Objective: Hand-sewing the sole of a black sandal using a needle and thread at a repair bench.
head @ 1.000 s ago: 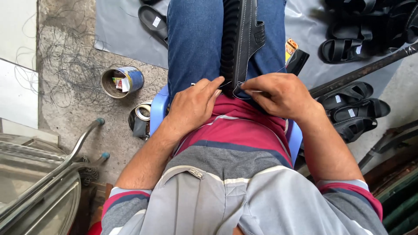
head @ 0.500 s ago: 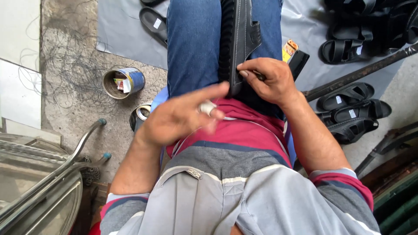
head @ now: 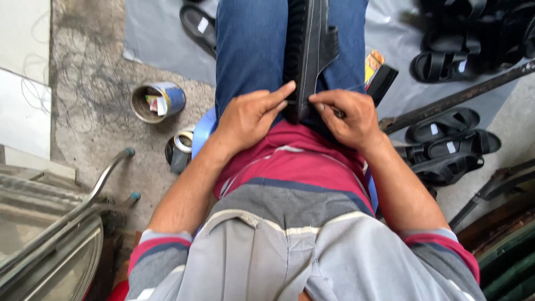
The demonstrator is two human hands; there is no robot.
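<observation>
Nearest the camera is the person's grey, red and blue striped shirt, and just past it both hands meet at the lap. The left hand point(head: 252, 114) lies on the blue jeans point(head: 251, 50) with its fingers point(head: 281, 92) stretched out, the tips touching the near edge of a black sandal point(head: 310, 50). The right hand point(head: 344, 116) has its fingers curled and pinched on that same near edge from the other side. The sandal stands on edge between the thighs, its sole with a pale stitch line running away from the body and its strap jutting to the right.

Left of the lap, on the concrete floor point(head: 89, 83), stands an open round tin point(head: 157, 101) with a blue and white label, scraps of paper inside. A smaller shiny tin point(head: 181, 146) sits nearer the blue stool edge point(head: 202, 132). Thin loose threads lie scattered over the floor.

Right of the thigh is a small orange and yellow packet point(head: 374, 60) beside a black box-like thing. A long dark bar point(head: 457, 97) crosses diagonally. Beyond and beside it, black sandals point(head: 446, 139) with small white tags lie in pairs on a grey sheet point(head: 161, 33).
</observation>
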